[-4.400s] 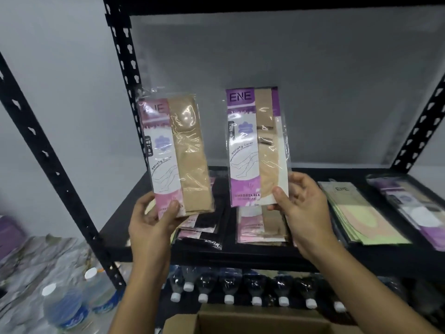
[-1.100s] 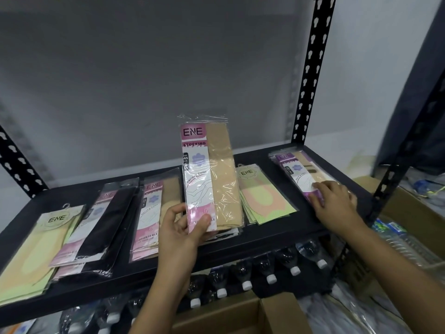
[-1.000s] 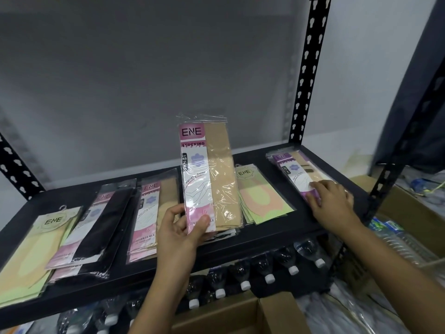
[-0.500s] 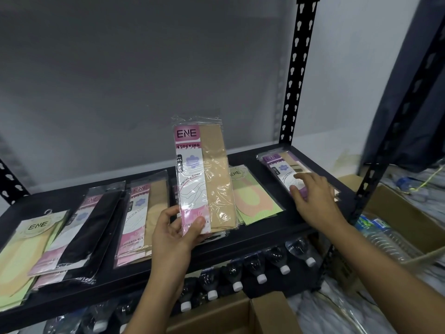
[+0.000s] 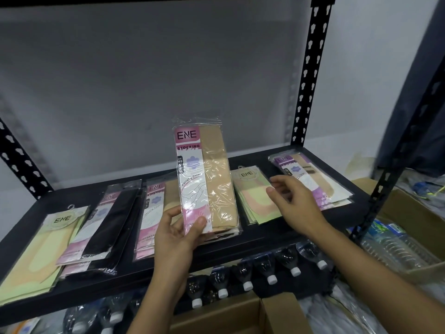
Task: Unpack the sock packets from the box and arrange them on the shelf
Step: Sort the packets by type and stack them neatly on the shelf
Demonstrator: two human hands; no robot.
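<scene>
Several packet stacks (image 5: 108, 227) line the black shelf (image 5: 250, 160), with bare board free along its back edge. Above the shelf's front edge the left hand (image 5: 178, 235) pinches a pink stocking packet (image 5: 204, 174) upright; the right hand (image 5: 296, 203) hovers over the shelf's right end, fingers loosely spread, empty.

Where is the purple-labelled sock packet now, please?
In the head view, the purple-labelled packet lies at the right end of the shelf, right of the green packets, partly hidden by the right hand.
</scene>
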